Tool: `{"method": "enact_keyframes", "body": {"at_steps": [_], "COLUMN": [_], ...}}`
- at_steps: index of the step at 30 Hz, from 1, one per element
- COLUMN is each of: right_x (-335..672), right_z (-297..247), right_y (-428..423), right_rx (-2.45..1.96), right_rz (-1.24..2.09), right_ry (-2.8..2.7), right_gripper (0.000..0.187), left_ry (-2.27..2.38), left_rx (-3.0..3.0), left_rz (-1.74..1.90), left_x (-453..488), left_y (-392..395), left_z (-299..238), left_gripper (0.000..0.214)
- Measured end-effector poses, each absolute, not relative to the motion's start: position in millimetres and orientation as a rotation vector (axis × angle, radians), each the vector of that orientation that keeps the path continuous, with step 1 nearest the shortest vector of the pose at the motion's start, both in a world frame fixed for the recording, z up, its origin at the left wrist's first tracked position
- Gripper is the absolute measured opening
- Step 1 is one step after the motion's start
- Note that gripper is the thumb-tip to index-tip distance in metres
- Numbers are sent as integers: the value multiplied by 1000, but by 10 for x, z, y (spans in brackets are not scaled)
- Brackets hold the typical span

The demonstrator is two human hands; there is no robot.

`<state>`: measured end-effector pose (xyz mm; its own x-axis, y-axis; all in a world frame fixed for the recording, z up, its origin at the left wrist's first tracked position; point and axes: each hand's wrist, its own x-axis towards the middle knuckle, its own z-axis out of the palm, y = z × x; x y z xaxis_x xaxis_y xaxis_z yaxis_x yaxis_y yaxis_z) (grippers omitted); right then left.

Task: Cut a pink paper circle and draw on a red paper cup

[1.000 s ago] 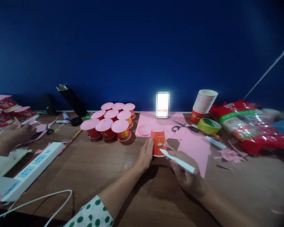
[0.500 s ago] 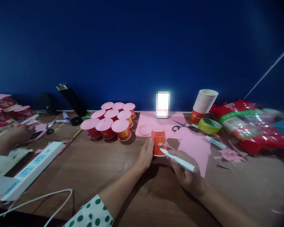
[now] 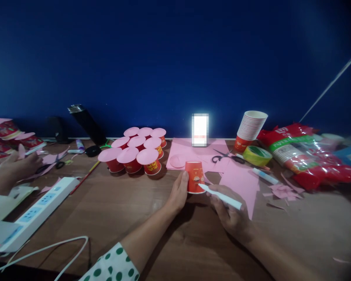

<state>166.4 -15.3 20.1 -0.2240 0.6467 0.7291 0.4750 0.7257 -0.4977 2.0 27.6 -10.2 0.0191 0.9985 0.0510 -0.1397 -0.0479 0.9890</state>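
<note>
My left hand (image 3: 179,191) grips a red paper cup (image 3: 195,175) from its left side, the cup standing upside down with its wider rim low. In my right hand (image 3: 232,212) is a white glue pen (image 3: 222,196), slanted so its narrow tip meets or nearly meets the cup's lower front. I cannot tell whether the tip touches. Behind the cup lies a pink paper circle (image 3: 178,160) on a pink sheet (image 3: 183,146). Left of my hands stand several red cups (image 3: 152,168) topped with pink paper discs (image 3: 147,156).
Black scissors (image 3: 219,157), yellow tape (image 3: 256,156), a tall stack of paper cups (image 3: 252,125) and a red plastic package (image 3: 298,150) stand at the right. A bright screen (image 3: 200,130) leans behind. At left are a power strip (image 3: 38,212), a black flask (image 3: 86,124) and another person's hand (image 3: 13,169).
My hands, the cup and the glue pen keep almost the same pose. The view has shifted slightly. At far left, the other person's hand now holds up a small pink piece.
</note>
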Motion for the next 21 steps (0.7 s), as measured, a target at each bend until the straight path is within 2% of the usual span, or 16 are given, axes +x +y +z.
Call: {"method": "enact_keyframes", "body": {"at_steps": [21], "right_x": [1682], "right_z": [132], "right_y": [-127], "right_rx": [-919], "right_rz": [206], "right_ry": [-1791], "right_gripper": [19], "left_ry": [1049], "left_rx": [1025], "left_rz": [1328], "left_x": [12], "left_y": [312], "left_z": [-172], "left_gripper": [53]}}
